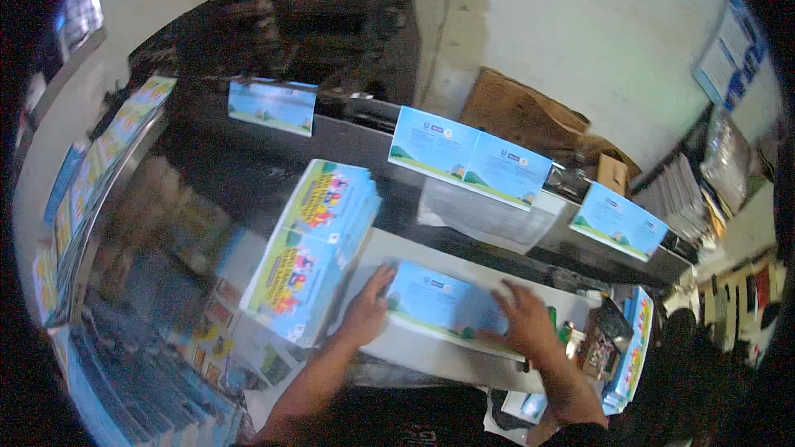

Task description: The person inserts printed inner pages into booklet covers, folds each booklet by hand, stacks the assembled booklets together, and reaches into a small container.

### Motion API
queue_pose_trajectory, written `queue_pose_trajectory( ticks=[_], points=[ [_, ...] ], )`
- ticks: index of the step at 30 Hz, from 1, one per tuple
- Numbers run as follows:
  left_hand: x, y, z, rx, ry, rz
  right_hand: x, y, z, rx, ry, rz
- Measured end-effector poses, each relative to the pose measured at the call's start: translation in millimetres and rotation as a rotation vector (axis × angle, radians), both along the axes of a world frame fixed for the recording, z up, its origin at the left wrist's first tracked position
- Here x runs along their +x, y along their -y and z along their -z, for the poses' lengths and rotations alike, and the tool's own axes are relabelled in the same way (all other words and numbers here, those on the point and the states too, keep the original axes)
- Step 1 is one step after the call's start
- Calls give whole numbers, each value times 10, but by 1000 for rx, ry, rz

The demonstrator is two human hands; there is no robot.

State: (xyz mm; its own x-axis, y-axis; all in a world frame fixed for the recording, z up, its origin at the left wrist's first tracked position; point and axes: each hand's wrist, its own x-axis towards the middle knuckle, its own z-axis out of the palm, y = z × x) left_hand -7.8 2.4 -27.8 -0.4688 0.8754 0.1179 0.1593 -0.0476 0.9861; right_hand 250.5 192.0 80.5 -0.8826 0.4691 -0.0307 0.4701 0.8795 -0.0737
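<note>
A blue booklet [443, 305] lies flat on the white worktop [464, 269], its near edge close to the worktop's front rim. A stack of colourful booklets [310, 248] sits just beside its left end, leaving little room there. The left hand [367, 308] presses that end, grip spread flat. The right hand [524, 320] rests palm-down on the right end, fingers spread.

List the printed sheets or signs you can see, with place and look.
Light-blue booklet: flat on white table, under left hand and right hand.
Colourful sheet stack: left of it, blue, yellow.
Folded blue-green leaflets: standing on rail behind.
</note>
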Motion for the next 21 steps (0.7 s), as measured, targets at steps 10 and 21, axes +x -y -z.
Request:
queue_pose_trajectory(
  ticks=[10,21],
  points=[
    [-22,-27,-136,38,113,75,-331,139,-203,-374,200,-88],
    [36,-108,4,75,51,95,1268,-2043,-1076,273,-670,416]
  ],
)
